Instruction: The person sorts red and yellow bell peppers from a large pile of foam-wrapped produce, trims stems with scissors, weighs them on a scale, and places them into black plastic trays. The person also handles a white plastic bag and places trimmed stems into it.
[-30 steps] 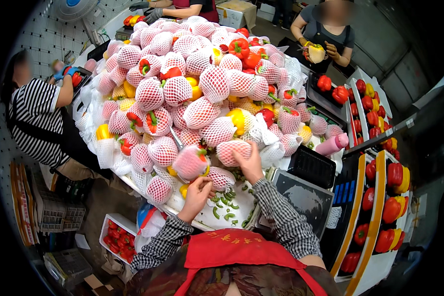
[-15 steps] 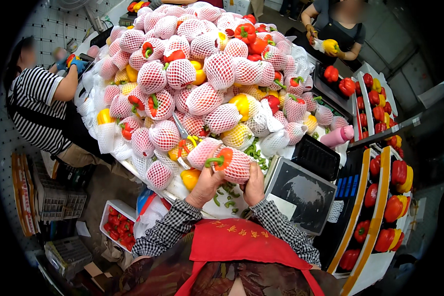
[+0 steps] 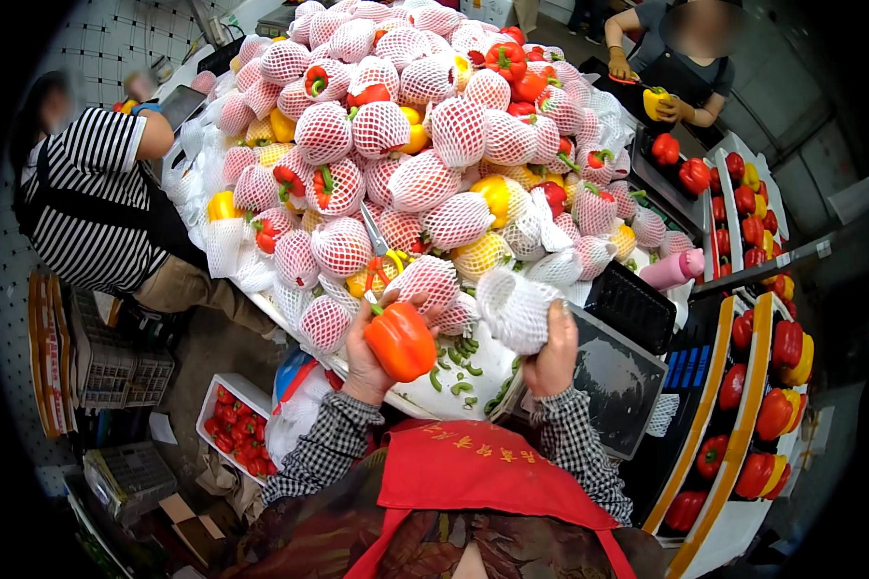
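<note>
A bare red-orange bell pepper (image 3: 401, 344) with a green stem rests in my left hand (image 3: 365, 363), whose fingers curl round its left side and behind it. My right hand (image 3: 551, 357) grips an emptied white foam net sleeve (image 3: 515, 311) by its right edge. The two are held apart above the near edge of a white table. Between them and the heap lie scissors (image 3: 380, 253) with orange and yellow handles, blades pointing away. Beyond my hands rises a big pile of peppers in foam nets (image 3: 420, 183), red and yellow. Cut green stems (image 3: 457, 372) lie scattered below the sleeve.
At my right are a scale (image 3: 613, 381), a black tray (image 3: 630, 307), a pink bottle (image 3: 673, 269) and boxes of peppers (image 3: 714, 415). A white bin of red peppers (image 3: 237, 429) stands low on the left. One person works at far left, another at far right holding a yellow pepper.
The foam sleeve has come off the pepper. My left hand has drawn the bare pepper leftward, while my right hand has moved right with the sleeve. The far-right person's yellow pepper is out of its net.
</note>
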The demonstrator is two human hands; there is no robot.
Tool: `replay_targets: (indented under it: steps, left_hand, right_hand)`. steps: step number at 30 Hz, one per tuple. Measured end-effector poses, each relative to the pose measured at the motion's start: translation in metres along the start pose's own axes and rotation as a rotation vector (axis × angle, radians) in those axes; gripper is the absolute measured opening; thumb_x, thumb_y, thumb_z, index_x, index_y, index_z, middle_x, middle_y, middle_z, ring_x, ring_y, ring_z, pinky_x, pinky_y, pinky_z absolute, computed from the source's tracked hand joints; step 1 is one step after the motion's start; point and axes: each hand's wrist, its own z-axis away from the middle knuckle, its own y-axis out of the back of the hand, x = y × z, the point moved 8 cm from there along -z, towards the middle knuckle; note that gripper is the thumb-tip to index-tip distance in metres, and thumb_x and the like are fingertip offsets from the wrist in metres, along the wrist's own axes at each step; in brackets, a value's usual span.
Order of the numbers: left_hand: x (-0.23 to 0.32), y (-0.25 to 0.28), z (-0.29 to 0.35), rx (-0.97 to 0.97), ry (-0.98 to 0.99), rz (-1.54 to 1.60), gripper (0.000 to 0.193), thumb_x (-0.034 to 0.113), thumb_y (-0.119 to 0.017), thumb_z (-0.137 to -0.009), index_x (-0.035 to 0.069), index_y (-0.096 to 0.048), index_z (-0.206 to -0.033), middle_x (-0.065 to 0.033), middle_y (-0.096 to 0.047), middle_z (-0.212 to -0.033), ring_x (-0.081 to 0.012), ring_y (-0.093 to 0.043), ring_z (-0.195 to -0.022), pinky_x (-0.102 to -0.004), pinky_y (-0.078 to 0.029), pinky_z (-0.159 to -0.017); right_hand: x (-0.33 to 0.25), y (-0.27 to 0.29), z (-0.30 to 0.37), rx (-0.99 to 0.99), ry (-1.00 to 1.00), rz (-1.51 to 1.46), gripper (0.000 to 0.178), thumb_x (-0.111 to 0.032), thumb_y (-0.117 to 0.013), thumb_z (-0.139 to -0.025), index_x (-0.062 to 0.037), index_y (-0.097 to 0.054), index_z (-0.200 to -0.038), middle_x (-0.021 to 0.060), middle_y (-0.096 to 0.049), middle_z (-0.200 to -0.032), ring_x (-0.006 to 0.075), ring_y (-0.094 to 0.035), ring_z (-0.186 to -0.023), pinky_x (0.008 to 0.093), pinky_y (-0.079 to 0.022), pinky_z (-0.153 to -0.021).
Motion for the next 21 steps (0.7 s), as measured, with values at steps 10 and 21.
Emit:
replay_targets:
  steps: [10, 21]
  left_hand:
    - [-0.01, 0.028, 0.066, -0.24, 0.316, -0.365, 0.083, 0.048, -0.068, -0.089, 0.001, -0.036, -0.149, -0.0235, -0.055, -0.135, -0.0441, -0.057, -0.123, -0.0549, -0.048, -0.104]
    - [-0.022, 0.038, 0.093, -0.296, 0.437, -0.327, 0.104, 0.04, -0.087, -0.074, 0.006, -0.029, -0.153, -0.0299, -0.046, -0.145, -0.0459, -0.051, -0.131, -0.0541, -0.043, -0.11]
  right_hand:
    - [0.004, -0.063, -0.004, -0.322, 0.587, 1.42, 0.066, -0.02, -0.076, -0.083, -0.0017, -0.048, -0.139, 0.0259, -0.043, -0.146, 0.0423, -0.045, -0.132, 0.0486, -0.038, -0.11]
    - [0.101, -0.129, -0.03, -0.767, 0.696, 1.715, 0.081, -0.015, -0.081, -0.066, -0.017, -0.049, -0.141, 0.0241, -0.039, -0.147, 0.0434, -0.042, -0.133, 0.0478, -0.039, -0.109]
